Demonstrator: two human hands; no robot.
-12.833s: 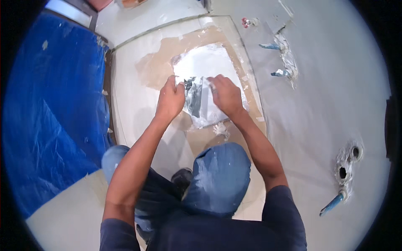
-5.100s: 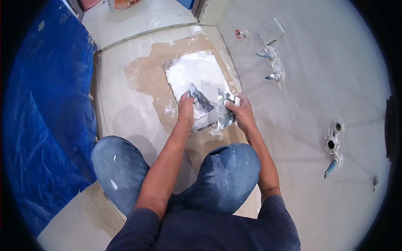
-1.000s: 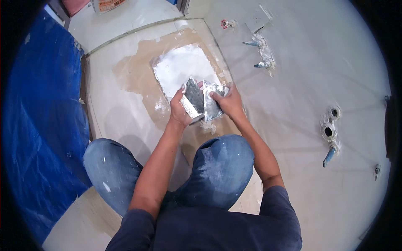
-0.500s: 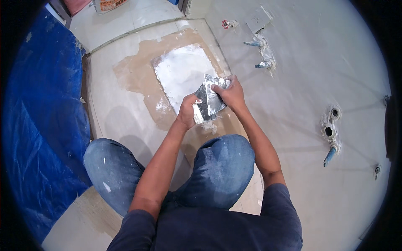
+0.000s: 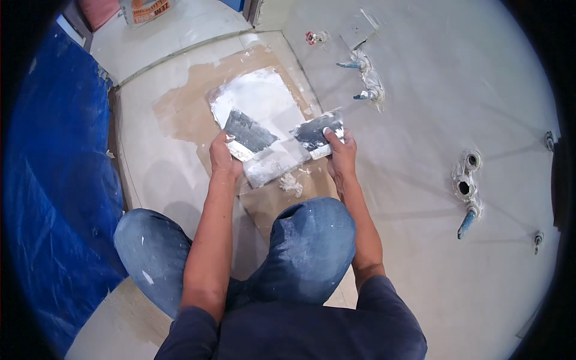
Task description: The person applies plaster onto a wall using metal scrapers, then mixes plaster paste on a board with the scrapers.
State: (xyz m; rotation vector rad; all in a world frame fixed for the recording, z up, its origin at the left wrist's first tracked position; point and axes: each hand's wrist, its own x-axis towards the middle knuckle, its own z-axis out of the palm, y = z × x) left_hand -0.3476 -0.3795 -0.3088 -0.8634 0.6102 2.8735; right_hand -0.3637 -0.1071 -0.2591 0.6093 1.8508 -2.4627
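Note:
Each of my hands grips a flat metal putty knife smeared with white paste. My left hand point(image 5: 226, 157) is closed on the left putty knife point(image 5: 249, 131), its dark blade pointing up and to the right. The right putty knife point(image 5: 312, 132) is in my right hand point(image 5: 342, 153), thumb laid on its face, with white paste along its edges. The two blades are a small gap apart. Beneath them lies a board point(image 5: 259, 90) thickly coated with white paste, its near corner greyer and thinly covered. White crumbs of paste point(image 5: 291, 185) lie just below that corner.
Brown paper point(image 5: 174, 102) lies under the board on pale floor tiles. A blue tarp point(image 5: 60, 198) hangs along the left. On the right, the grey wall carries capped pipe stubs point(image 5: 360, 66), open pipe ends point(image 5: 465, 187) and a red valve handle point(image 5: 311, 38). A printed sack point(image 5: 147, 13) stands at the far end.
The two putty knives were overlapped, one against the other. Now they are apart: my left hand has moved left, and the right blade has turned to lie more level.

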